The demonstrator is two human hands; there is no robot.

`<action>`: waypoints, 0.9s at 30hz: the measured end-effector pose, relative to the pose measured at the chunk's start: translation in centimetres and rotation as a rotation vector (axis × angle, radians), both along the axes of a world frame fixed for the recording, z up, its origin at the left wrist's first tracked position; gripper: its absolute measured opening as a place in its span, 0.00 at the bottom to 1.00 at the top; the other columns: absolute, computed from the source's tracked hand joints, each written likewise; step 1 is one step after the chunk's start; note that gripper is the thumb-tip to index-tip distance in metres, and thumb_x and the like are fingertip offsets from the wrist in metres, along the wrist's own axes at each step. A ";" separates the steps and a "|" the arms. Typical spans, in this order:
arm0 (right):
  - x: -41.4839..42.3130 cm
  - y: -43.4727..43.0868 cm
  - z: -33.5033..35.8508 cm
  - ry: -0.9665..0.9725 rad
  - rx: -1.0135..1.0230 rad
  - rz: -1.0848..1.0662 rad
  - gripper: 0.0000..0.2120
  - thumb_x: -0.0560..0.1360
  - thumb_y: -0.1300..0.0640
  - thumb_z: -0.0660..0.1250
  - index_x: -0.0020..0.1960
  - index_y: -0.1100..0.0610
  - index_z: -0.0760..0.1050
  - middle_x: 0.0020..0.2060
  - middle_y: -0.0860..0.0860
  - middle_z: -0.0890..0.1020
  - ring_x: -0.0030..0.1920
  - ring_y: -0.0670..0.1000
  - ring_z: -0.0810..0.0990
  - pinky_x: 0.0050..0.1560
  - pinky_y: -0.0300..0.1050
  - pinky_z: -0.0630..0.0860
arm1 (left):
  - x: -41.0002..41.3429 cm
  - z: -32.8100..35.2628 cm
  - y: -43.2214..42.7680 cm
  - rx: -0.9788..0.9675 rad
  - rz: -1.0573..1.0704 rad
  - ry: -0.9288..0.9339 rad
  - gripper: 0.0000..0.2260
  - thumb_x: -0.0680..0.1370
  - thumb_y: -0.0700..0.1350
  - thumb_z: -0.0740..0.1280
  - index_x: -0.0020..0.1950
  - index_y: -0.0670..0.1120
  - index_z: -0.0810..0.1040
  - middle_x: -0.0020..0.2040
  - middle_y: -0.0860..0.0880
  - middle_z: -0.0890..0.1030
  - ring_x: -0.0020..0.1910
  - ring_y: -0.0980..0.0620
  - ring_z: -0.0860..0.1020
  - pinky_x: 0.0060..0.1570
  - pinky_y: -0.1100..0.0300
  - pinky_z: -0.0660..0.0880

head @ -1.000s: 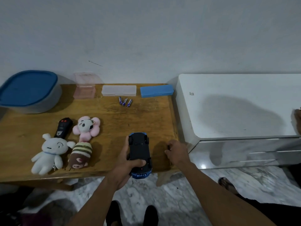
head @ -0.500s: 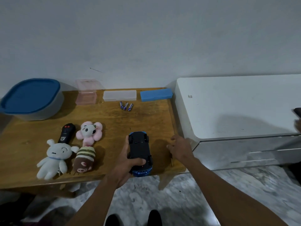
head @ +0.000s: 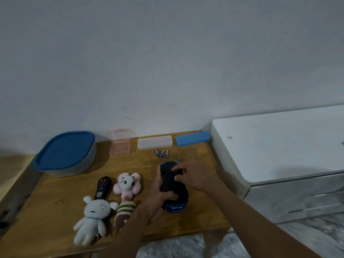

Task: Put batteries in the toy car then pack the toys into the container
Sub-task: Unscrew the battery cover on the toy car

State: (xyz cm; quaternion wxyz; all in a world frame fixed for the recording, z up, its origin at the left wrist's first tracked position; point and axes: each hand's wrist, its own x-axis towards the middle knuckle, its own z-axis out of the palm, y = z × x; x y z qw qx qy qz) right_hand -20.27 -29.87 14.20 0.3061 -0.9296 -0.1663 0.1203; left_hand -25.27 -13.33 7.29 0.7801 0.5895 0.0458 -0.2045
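Over the desk (head: 55,202), left hand (head: 158,198): is gripping the upturned toy car (head: 168,181) by its side.
Right hand (head: 193,175): is pinching a small black part on the car's underside.
Batteries (head: 162,153): are lying just beyond the car.
Container (head: 65,153): is sitting lidded, far left.

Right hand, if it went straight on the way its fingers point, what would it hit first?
The toy car: the right hand has its fingertips on the car's black underside. Past that, probably the left hand gripping the car, though depth is unclear.
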 end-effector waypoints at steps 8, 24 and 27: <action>-0.4 3.0 -0.8 0.033 -0.062 0.017 0.20 0.75 0.52 0.68 0.66 0.45 0.74 0.66 0.56 0.74 0.62 0.54 0.75 0.63 0.47 0.74 | -0.1 -0.5 2.2 0.072 0.011 0.003 0.57 0.57 0.36 0.74 0.77 0.66 0.49 0.73 0.46 0.70 0.68 0.41 0.72 0.65 0.41 0.72; -1.1 4.1 -2.0 0.085 0.008 -0.092 0.17 0.69 0.54 0.74 0.53 0.40 0.74 0.58 0.51 0.74 0.55 0.52 0.76 0.52 0.42 0.78 | -0.9 -1.6 2.3 -0.009 0.044 0.079 0.55 0.61 0.28 0.71 0.77 0.67 0.52 0.68 0.47 0.74 0.65 0.42 0.75 0.64 0.41 0.73; -1.4 4.0 -1.6 0.083 0.016 -0.073 0.17 0.73 0.59 0.71 0.58 0.44 0.74 0.59 0.51 0.74 0.57 0.50 0.74 0.51 0.41 0.76 | -0.7 -1.3 2.4 -0.028 0.035 0.081 0.55 0.62 0.26 0.69 0.77 0.66 0.51 0.68 0.46 0.74 0.65 0.41 0.75 0.63 0.43 0.74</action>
